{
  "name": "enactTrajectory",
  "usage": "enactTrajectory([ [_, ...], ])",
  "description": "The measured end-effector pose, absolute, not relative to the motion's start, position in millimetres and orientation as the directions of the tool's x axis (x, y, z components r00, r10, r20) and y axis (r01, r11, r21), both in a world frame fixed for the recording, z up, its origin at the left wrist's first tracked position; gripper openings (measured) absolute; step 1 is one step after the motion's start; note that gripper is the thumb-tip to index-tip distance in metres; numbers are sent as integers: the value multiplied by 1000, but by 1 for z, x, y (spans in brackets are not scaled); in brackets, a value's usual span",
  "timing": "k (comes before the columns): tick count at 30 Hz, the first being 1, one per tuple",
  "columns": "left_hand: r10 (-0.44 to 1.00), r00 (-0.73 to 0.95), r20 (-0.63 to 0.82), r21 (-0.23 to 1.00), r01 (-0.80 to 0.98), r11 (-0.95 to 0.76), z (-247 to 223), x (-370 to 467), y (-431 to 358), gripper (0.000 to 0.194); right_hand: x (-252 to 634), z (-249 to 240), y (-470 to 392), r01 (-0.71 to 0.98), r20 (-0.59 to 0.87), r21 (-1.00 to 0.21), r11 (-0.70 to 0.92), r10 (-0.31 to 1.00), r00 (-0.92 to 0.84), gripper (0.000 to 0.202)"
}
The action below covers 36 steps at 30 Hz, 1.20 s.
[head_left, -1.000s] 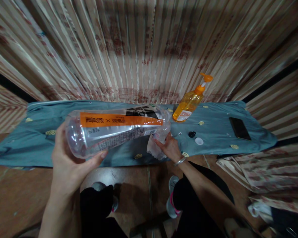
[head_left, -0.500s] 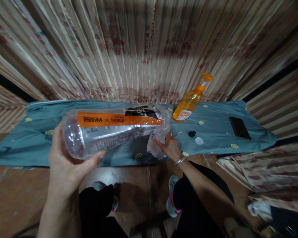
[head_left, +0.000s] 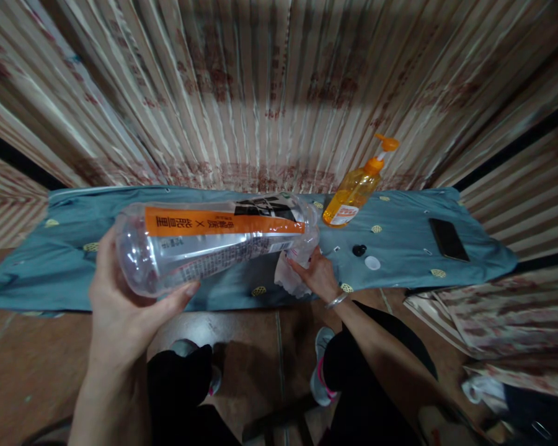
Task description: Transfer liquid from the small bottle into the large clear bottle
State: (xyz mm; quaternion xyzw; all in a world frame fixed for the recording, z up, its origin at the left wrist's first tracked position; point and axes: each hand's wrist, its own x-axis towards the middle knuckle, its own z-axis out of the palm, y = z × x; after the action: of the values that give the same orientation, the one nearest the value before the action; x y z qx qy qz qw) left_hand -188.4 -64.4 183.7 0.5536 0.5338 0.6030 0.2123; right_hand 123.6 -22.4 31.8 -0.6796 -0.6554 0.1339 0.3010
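Note:
My left hand wraps round the base of a large clear plastic bottle with an orange, silver and black label. The bottle lies nearly level in the air, its neck end tipped slightly down to the right. At that end, my right hand is closed on a whitish, see-through thing with a frilled lower edge; its kind is not clear. Pink marks show on it just under the bottle neck. The bottle's mouth is hidden, so I cannot tell whether the two touch.
On the teal cloth stands a pump bottle of orange liquid. A small black cap-like piece, a white disc and a dark phone lie to its right. Striped curtains hang behind. My legs are below the cloth's front edge.

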Motion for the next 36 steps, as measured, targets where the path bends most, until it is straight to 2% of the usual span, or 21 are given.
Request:
enactTrajectory([
  [9, 847, -289, 446, 875, 338, -345, 184, -188, -65, 102, 123, 36, -23, 818, 192, -575, 27, 976, 103, 65],
  [36, 846, -283, 452, 870, 350, -348, 187, -186, -65, 97, 122, 35, -23, 814, 216, -579, 37, 970, 109, 73],
])
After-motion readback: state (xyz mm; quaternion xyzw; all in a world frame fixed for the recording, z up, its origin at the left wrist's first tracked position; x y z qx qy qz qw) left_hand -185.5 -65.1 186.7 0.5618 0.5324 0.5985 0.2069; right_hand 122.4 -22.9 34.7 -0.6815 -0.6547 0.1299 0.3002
